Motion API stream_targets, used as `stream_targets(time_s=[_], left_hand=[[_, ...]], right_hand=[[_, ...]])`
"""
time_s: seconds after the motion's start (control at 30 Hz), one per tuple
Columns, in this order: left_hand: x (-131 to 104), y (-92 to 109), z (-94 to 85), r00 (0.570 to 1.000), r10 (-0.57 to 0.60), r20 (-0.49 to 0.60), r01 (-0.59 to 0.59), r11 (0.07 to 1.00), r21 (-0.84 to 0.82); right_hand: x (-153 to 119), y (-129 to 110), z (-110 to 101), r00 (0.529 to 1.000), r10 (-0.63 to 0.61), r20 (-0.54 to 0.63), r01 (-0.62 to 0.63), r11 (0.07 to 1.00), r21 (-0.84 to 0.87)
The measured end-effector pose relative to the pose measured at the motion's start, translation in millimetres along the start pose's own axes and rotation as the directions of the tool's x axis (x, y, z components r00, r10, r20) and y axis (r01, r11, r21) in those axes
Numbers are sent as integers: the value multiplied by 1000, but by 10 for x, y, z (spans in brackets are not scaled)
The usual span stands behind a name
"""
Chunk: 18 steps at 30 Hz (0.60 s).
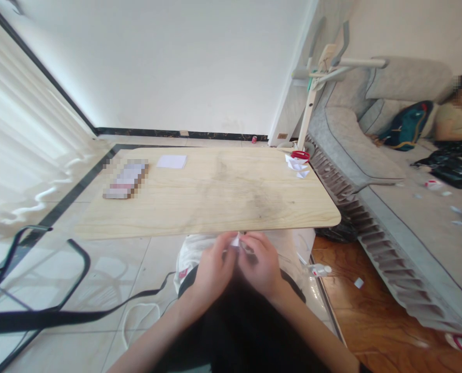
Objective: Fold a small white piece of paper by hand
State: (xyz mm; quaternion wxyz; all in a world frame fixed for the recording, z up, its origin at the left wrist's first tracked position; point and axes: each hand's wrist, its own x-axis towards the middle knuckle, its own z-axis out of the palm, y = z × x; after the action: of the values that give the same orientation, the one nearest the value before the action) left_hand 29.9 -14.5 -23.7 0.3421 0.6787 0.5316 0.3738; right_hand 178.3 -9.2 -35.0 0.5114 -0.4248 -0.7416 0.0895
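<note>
The left hand [212, 269] and right hand [262, 265] are pinching a small white paper piece [236, 241] between closed fingertips, each grip tight, just off the worktop's [215, 202] near edge, where it is risking tearing or slipping floorward.

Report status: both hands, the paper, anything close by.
Left hand and right hand together, pinching small white paper piece. Held below near edge of wooden table. Folded paper bits at far right corner, apart.
</note>
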Motion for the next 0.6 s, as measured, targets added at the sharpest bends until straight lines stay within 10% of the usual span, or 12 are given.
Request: stream_targets(time_s=[0.6], left_hand=[[11, -9, 48, 994, -101, -42, 88, 967, -237]], right_hand=[[-21, 5, 1, 996, 3, -88, -1, 1000, 23]])
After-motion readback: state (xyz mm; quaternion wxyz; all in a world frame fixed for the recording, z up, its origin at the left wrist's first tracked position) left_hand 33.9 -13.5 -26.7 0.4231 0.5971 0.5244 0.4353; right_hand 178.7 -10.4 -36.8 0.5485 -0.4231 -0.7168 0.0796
